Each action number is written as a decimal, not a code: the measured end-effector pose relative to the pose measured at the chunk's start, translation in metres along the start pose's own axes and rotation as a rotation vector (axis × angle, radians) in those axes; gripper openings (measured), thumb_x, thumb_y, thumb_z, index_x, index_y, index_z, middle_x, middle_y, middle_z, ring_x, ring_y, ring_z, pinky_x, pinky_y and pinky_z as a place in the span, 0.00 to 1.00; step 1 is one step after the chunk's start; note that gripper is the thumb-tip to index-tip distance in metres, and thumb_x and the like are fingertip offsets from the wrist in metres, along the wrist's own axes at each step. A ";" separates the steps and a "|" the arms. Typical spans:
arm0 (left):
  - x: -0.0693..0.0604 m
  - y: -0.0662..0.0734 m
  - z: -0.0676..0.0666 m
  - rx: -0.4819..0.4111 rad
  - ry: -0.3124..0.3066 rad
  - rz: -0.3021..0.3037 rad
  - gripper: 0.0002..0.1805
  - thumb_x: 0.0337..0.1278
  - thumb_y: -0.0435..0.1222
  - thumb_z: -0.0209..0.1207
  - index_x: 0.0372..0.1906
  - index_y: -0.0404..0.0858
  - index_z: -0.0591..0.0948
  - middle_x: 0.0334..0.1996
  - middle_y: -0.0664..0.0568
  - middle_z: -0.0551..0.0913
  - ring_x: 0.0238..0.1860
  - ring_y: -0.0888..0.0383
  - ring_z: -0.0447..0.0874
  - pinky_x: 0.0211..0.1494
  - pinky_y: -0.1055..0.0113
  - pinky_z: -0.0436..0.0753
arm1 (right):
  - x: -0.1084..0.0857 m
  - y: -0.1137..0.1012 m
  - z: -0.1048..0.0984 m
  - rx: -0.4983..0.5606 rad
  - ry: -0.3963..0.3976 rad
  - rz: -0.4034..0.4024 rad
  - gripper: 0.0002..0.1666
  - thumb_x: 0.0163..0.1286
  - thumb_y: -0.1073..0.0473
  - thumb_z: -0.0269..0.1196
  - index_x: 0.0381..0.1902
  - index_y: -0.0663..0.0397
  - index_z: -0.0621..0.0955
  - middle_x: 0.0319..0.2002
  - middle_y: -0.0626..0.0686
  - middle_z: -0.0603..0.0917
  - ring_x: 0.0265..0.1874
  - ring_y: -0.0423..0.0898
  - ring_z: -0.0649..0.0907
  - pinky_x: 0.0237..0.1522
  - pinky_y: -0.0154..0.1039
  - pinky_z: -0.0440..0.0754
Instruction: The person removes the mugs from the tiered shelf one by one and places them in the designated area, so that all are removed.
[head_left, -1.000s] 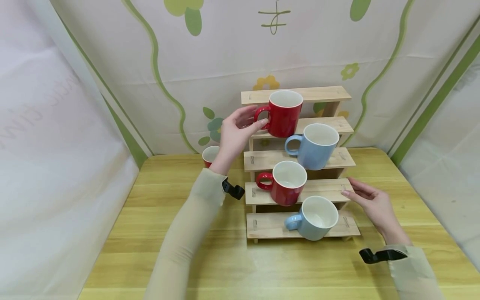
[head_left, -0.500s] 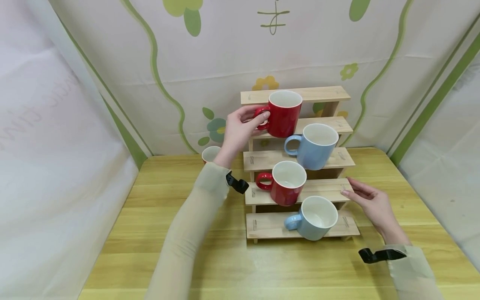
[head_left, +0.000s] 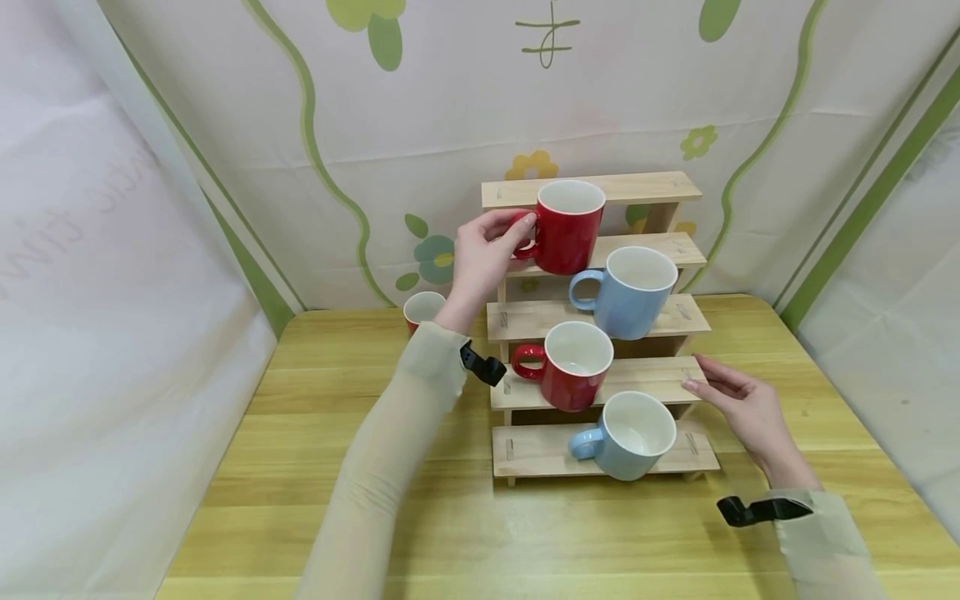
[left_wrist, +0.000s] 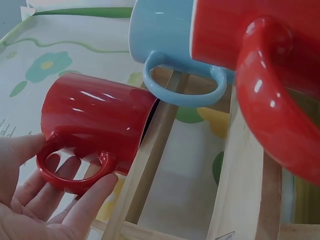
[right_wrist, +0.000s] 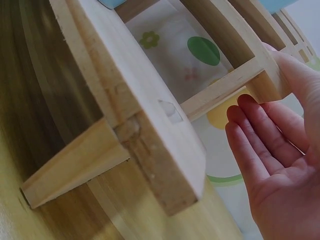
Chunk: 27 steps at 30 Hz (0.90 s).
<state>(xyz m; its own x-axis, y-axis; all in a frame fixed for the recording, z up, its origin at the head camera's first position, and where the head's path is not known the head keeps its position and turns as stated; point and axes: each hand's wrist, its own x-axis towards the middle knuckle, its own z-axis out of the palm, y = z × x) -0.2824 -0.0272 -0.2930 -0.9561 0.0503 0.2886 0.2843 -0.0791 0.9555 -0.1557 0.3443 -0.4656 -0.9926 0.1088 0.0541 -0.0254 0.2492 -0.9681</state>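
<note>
My left hand (head_left: 482, 254) pinches the handle of a red mug (head_left: 570, 237), which stands upright on the second-highest board of a stepped wooden rack (head_left: 652, 187). In the left wrist view, my thumb and fingers lie about that red mug's handle (left_wrist: 75, 185). Lower down stand a light blue mug (head_left: 633, 312), another red mug (head_left: 572, 387) and a second light blue mug (head_left: 633, 454), one per board, handles toward the left. My right hand (head_left: 753, 421) grips the right end of the second-lowest board, thumb on top; the fingers are partly hidden in the head view.
Behind my left forearm a further red mug (head_left: 422, 310) stands on the wooden table (head_left: 315, 467), partly covered by the sleeve. A patterned white cloth (head_left: 420, 108) hangs close behind the rack, and more cloth walls flank the table.
My left hand has shifted a little to the right, its thumb sliding higher on the red mug's handle. The mugs, the rack and my right hand look unmoved.
</note>
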 end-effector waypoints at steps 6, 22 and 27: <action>-0.001 -0.001 0.001 0.005 0.000 0.005 0.14 0.64 0.42 0.69 0.50 0.40 0.87 0.43 0.49 0.89 0.45 0.50 0.88 0.43 0.56 0.89 | 0.000 0.001 0.000 0.014 0.002 -0.005 0.35 0.69 0.61 0.71 0.71 0.62 0.73 0.52 0.30 0.83 0.48 0.27 0.82 0.45 0.21 0.80; -0.016 -0.007 -0.001 -0.027 0.020 0.122 0.13 0.65 0.39 0.68 0.50 0.37 0.87 0.44 0.51 0.89 0.49 0.48 0.87 0.47 0.61 0.88 | 0.001 0.002 0.001 -0.030 0.002 -0.005 0.36 0.70 0.60 0.70 0.72 0.62 0.72 0.52 0.29 0.82 0.48 0.26 0.82 0.46 0.20 0.79; -0.021 -0.010 -0.003 -0.069 0.049 0.132 0.13 0.64 0.38 0.69 0.50 0.36 0.87 0.44 0.50 0.89 0.49 0.49 0.88 0.47 0.60 0.88 | 0.002 0.003 0.001 -0.047 0.003 -0.009 0.36 0.70 0.59 0.70 0.72 0.62 0.72 0.52 0.29 0.82 0.48 0.26 0.82 0.46 0.20 0.79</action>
<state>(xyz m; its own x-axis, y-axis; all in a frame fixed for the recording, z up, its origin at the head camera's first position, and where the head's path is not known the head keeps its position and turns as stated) -0.2656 -0.0309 -0.3090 -0.9136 -0.0138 0.4065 0.4038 -0.1505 0.9024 -0.1575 0.3439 -0.4683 -0.9919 0.1096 0.0638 -0.0289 0.2949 -0.9551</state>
